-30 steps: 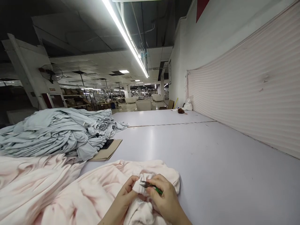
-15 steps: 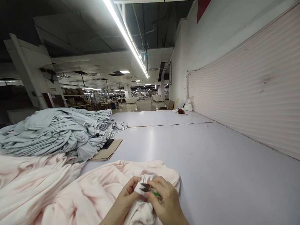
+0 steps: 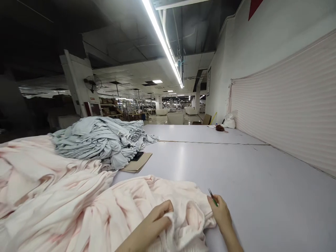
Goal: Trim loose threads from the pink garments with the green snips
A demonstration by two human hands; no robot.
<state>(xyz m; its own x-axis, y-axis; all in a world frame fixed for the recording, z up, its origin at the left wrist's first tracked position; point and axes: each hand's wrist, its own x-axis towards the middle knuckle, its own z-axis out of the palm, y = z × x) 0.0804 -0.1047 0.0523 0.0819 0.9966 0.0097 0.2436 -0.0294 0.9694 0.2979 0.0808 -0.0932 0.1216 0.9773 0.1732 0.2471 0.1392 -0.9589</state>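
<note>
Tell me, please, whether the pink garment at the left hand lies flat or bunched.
Bunched: the pink garment rises in folds around the left hand, not smooth on the table.

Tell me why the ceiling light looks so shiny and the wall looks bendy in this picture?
In the head view, the long ceiling light glares white and leaves a pale shine on the table; the wide lens seems to bow the striped wall padding; the far left corner falls dark; the small green snips look slightly soft.
</note>
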